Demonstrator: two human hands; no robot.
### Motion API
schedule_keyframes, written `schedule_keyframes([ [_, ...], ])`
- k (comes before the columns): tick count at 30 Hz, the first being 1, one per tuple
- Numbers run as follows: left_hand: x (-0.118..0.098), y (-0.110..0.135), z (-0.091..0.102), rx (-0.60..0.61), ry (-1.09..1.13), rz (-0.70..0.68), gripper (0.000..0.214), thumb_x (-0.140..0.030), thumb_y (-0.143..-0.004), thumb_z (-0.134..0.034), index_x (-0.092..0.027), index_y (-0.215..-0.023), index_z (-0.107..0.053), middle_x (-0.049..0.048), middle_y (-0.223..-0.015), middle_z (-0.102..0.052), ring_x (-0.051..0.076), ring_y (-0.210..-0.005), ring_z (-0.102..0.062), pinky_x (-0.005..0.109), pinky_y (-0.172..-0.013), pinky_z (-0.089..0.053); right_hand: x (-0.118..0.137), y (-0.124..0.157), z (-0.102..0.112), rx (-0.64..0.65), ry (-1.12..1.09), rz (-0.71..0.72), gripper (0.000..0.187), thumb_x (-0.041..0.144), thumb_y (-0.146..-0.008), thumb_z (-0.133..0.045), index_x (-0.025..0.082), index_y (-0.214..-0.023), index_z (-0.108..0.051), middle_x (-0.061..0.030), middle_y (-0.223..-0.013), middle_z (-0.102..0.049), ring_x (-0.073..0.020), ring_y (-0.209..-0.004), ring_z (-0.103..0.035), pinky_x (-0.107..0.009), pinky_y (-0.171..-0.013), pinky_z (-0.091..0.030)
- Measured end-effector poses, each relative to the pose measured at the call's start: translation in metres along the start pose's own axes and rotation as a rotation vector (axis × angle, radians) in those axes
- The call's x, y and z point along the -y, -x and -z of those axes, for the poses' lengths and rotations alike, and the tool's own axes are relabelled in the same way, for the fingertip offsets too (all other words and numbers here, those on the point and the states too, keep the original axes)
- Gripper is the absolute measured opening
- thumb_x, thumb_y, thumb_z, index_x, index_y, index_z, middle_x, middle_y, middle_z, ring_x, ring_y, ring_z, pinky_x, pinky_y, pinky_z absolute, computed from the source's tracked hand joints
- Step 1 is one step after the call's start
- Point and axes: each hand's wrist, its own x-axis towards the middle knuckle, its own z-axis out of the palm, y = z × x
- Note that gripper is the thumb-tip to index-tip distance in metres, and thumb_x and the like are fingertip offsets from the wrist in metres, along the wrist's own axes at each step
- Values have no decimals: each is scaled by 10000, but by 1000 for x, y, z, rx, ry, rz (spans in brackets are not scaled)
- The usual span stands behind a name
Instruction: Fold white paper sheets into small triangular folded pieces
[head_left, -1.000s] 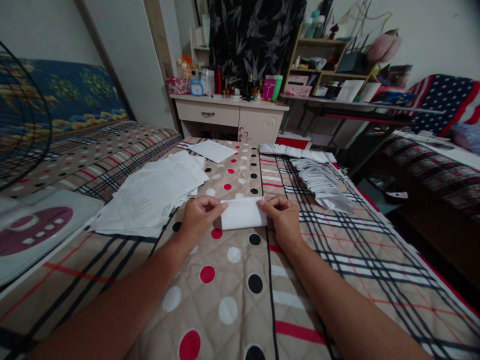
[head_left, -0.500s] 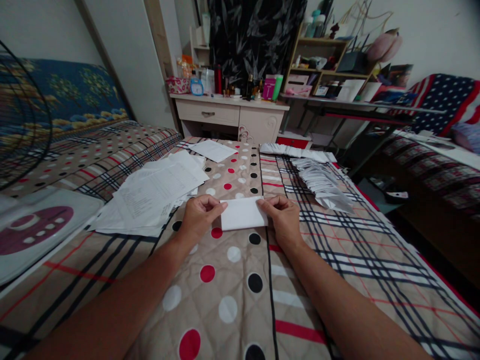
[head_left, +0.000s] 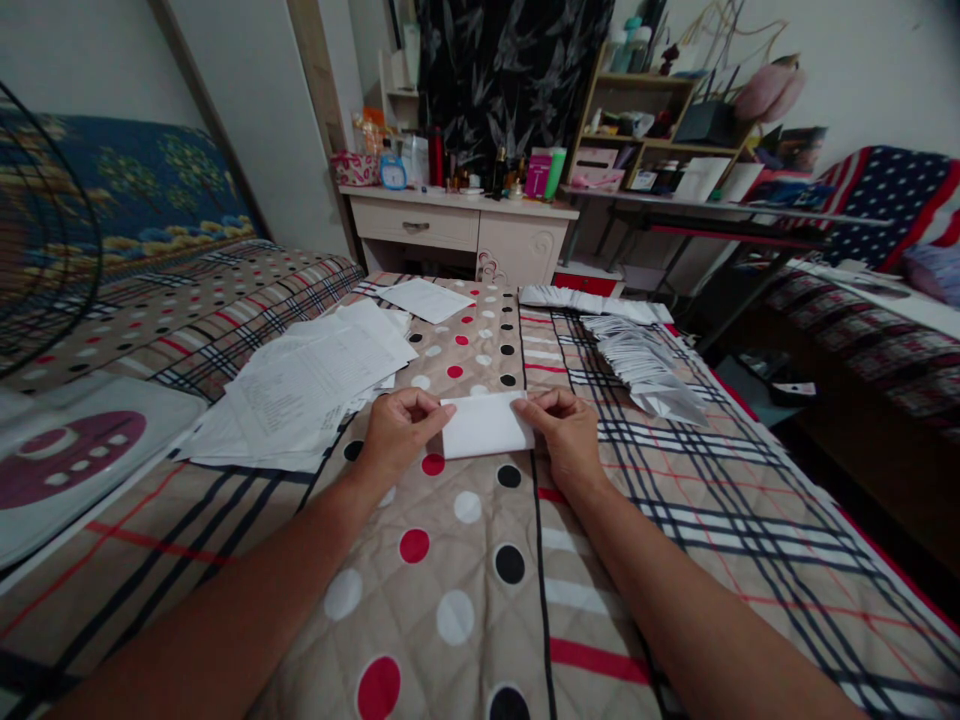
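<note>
A: Where does the paper sit?

B: The paper (head_left: 486,425) rests on the quilt (head_left: 465,560) directly between the two hands, with its long axis running from one hand across to the other.

A: And the hands?

B: The left hand (head_left: 397,430) is curled, thumb and fingers pinching the paper's left end. The right hand (head_left: 568,435) pinches the right end the same way. Neither is nearer, since each touches its own end and the middle of the paper is bare.

A: What lies around them?

B: Beyond the left hand and outward, just apart from it, is a loose heap of sheets (head_left: 300,395). Beyond the right hand and outward runs a row of folded slips (head_left: 645,365), near but not touching.
</note>
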Motion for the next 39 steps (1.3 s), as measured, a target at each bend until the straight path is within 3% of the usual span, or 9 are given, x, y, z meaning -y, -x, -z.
schedule_keyframes([
  [13,-4,2,0,14,-14,-2,233,-295,-640,-746,-150,-558,-583,-14,-566,-576,94,-542,-499,204,-513,-389,2,0,0,-2,11,-16,267,248,-547,-847,184,-548,-588,-8,-711,-676,-129,-627,-571,-266,-598,-456],
  [29,1,0,-1,14,-35,-81,206,-256,-626,-748,-156,-563,-580,6,-635,-629,113,-597,-565,215,-569,-447,3,-1,0,32,-21,23,267,193,-538,-845,184,-526,-579,-14,-775,-680,-151,-758,-614,-273,-691,-484],
  [39,-1,1,0,12,-66,-55,220,-300,-661,-737,-159,-576,-591,-3,-595,-600,109,-572,-534,209,-538,-420,1,-1,1,4,22,2,260,259,-569,-827,190,-545,-577,-15,-753,-678,-145,-676,-593,-272,-613,-467],
])
